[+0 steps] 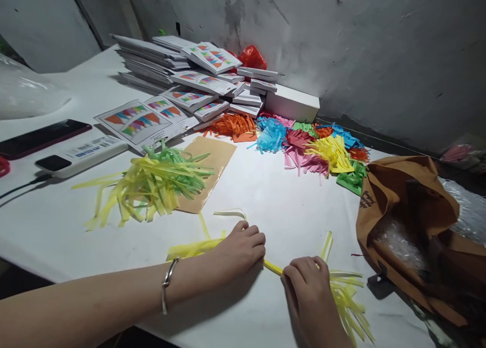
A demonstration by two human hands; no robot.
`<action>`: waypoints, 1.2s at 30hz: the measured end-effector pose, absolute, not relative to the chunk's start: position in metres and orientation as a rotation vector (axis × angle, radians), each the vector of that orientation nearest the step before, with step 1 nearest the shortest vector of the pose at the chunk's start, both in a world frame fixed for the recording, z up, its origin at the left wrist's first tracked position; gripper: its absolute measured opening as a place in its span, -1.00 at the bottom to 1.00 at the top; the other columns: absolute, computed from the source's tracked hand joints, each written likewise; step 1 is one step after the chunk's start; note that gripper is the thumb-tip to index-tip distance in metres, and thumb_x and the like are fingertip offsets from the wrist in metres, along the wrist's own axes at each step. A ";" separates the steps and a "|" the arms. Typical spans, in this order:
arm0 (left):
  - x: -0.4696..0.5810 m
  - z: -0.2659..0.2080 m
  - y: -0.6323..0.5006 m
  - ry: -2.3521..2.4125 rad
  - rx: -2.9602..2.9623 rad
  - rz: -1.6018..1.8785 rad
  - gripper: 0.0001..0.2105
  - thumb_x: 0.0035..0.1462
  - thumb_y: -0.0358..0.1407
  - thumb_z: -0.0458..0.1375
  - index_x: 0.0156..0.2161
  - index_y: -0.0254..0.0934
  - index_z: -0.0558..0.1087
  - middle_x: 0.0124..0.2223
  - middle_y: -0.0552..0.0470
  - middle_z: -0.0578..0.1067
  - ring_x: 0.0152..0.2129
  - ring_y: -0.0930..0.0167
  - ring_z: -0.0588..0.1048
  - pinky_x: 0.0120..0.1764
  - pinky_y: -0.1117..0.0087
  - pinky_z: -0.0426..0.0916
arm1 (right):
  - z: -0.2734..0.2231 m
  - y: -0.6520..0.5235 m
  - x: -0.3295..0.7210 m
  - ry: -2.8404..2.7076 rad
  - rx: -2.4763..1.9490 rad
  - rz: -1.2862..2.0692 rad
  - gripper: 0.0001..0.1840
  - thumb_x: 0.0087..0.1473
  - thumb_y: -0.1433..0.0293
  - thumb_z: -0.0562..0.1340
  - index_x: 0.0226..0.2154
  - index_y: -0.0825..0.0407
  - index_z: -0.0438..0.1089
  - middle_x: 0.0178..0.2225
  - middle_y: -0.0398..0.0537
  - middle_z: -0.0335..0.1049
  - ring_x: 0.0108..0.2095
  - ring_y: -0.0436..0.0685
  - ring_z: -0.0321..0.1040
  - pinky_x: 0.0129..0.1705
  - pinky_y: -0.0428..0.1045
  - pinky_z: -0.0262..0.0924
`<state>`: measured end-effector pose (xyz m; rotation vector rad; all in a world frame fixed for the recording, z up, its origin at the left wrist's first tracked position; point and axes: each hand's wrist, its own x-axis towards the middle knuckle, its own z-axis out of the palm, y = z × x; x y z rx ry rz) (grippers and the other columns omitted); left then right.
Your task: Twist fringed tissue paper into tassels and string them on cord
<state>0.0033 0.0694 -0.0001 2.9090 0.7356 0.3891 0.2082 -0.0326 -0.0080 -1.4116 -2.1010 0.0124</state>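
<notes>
Both my hands grip one yellow paper tassel [272,267], whose narrow rolled middle runs between them just above the white table. My left hand [243,247], with a silver bracelet at the wrist, has its fingers curled closed around one side; fringe strips stick out to its left. Closed on the other side is my right hand [309,287], and loose yellow strips fan out past it. The fingertips of both hands are partly hidden. A pile of yellow and green fringed paper [152,178] lies up and left of my hands, partly over a brown envelope [220,158].
Stacked printed packets [201,80] stand by the wall beside a white box [292,102]. Colourful fringed bundles [304,140] lie at the back. A brown bag [410,186] holding clear plastic sits right. At left are a phone [49,135] and a cabled white device [83,153].
</notes>
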 end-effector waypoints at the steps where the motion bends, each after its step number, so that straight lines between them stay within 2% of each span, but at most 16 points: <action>1: 0.004 0.001 0.068 0.759 2.901 0.374 -0.85 0.25 -0.44 0.18 -0.37 -0.25 0.43 -0.34 0.07 0.48 -0.33 0.34 0.35 -0.22 0.24 0.09 | -0.008 -0.035 0.211 -2.098 -1.431 0.016 -0.79 0.29 0.54 0.08 -0.31 -0.02 0.34 -0.34 -0.14 0.36 -0.28 0.11 0.25 0.01 0.13 -0.04; 5: 0.011 0.013 0.063 0.887 2.831 0.250 -0.86 0.18 -0.50 0.17 -0.39 -0.26 0.44 -0.30 0.01 0.48 -0.34 0.31 0.36 -0.28 0.24 0.09 | -0.007 -0.038 0.215 -2.056 -1.538 0.025 -0.81 0.27 0.53 0.08 -0.33 -0.04 0.32 -0.33 -0.13 0.34 -0.27 0.14 0.25 0.02 0.17 -0.05; 10: 0.023 0.025 0.067 1.019 2.820 0.142 -0.90 0.12 -0.42 0.21 -0.42 -0.27 0.47 -0.30 -0.04 0.48 -0.36 0.27 0.37 -0.31 0.21 0.11 | -0.008 -0.033 0.209 -1.960 -1.737 -0.134 -0.75 0.27 0.44 0.05 -0.44 -0.07 0.25 -0.42 -0.11 0.31 -0.35 0.21 0.21 -0.07 0.23 -0.08; 13: 0.022 0.020 0.070 0.754 3.017 0.247 -0.87 0.14 -0.44 0.26 -0.43 -0.25 0.47 -0.31 0.00 0.47 -0.36 0.30 0.35 -0.23 0.18 0.13 | -0.010 -0.033 0.209 -1.946 -1.758 -0.090 -0.80 0.26 0.44 0.07 -0.40 -0.07 0.27 -0.39 -0.10 0.34 -0.32 0.22 0.24 -0.05 0.24 -0.08; 16: 0.020 0.014 0.068 0.393 3.175 0.377 -0.81 0.22 -0.42 0.24 -0.45 -0.24 0.46 -0.36 0.05 0.44 -0.35 0.32 0.34 -0.08 0.13 0.12 | -0.011 -0.035 0.207 -2.028 -1.616 0.014 -0.79 0.26 0.52 0.05 -0.32 -0.07 0.30 -0.31 -0.12 0.37 -0.25 0.17 0.28 0.06 0.23 -0.08; 18: 0.022 0.012 0.066 0.369 3.175 0.357 -0.79 0.26 -0.42 0.20 -0.44 -0.26 0.47 -0.36 0.04 0.46 -0.34 0.32 0.36 -0.02 0.11 0.11 | -0.011 -0.036 0.203 -2.076 -1.531 0.011 -0.76 0.26 0.56 0.04 -0.32 -0.06 0.31 -0.31 -0.14 0.38 -0.24 0.15 0.29 0.12 0.23 -0.09; 20: 0.028 0.012 0.067 0.458 3.088 0.259 -0.79 0.23 -0.44 0.21 -0.47 -0.27 0.48 -0.36 0.02 0.48 -0.35 0.32 0.39 -0.06 0.15 0.17 | -0.009 -0.034 0.198 -2.101 -1.526 -0.030 -0.79 0.24 0.56 0.07 -0.31 -0.04 0.32 -0.33 -0.14 0.38 -0.25 0.15 0.29 0.14 0.23 -0.08; 24: 0.034 0.020 0.073 0.755 2.688 0.171 -0.87 0.02 -0.48 0.28 -0.52 -0.29 0.50 -0.39 0.00 0.53 -0.39 0.33 0.45 -0.24 0.27 0.25 | -0.005 -0.027 0.195 -2.154 -1.497 -0.211 -0.73 0.25 0.58 0.04 -0.40 -0.02 0.30 -0.44 -0.15 0.35 -0.36 0.12 0.27 0.09 0.22 -0.02; 26: 0.030 0.029 0.073 0.805 2.534 0.191 -0.90 0.06 -0.47 0.23 -0.42 -0.28 0.56 -0.35 0.03 0.56 -0.42 0.39 0.47 -0.28 0.36 0.27 | 0.000 -0.026 0.198 -2.137 -1.400 -0.298 -0.69 0.28 0.60 0.01 -0.40 -0.01 0.32 -0.46 -0.15 0.38 -0.38 0.09 0.29 0.08 0.20 0.01; 28: 0.024 0.041 0.069 0.780 2.398 0.206 -0.83 0.19 -0.42 0.13 -0.31 -0.25 0.60 -0.33 0.08 0.59 -0.45 0.45 0.47 -0.34 0.45 0.28 | 0.011 -0.030 0.204 -2.094 -1.270 -0.369 -0.73 0.30 0.57 0.03 -0.30 0.02 0.38 -0.41 -0.12 0.46 -0.33 0.10 0.37 0.10 0.21 0.03; 30: 0.021 0.052 0.061 0.755 2.053 0.204 -0.81 0.23 -0.29 0.13 -0.26 -0.25 0.60 -0.37 0.10 0.58 -0.47 0.46 0.44 -0.37 0.48 0.27 | 0.027 -0.037 0.210 -2.062 -1.169 -0.446 -0.80 0.30 0.55 0.10 -0.19 0.04 0.42 -0.34 -0.09 0.53 -0.26 0.11 0.44 0.15 0.25 0.01; 33: 0.025 0.067 0.043 0.664 1.373 0.226 -0.74 0.01 -0.12 0.33 -0.34 -0.32 0.58 -0.44 0.10 0.52 -0.47 0.46 0.38 -0.35 0.47 0.25 | 0.051 -0.047 0.217 -2.024 -1.071 -0.546 -0.87 0.20 0.56 0.22 -0.19 0.08 0.45 -0.38 -0.11 0.54 -0.29 0.09 0.49 0.14 0.23 0.04; 36: 0.036 0.080 0.023 0.595 1.111 0.293 -0.68 -0.15 -0.12 0.41 -0.43 -0.35 0.50 -0.48 0.12 0.44 -0.48 0.48 0.31 -0.36 0.48 0.20 | 0.063 -0.056 0.216 -1.880 -1.043 -0.546 -0.86 0.12 0.60 0.26 -0.28 0.08 0.45 -0.46 -0.15 0.49 -0.42 0.04 0.46 0.07 0.19 0.10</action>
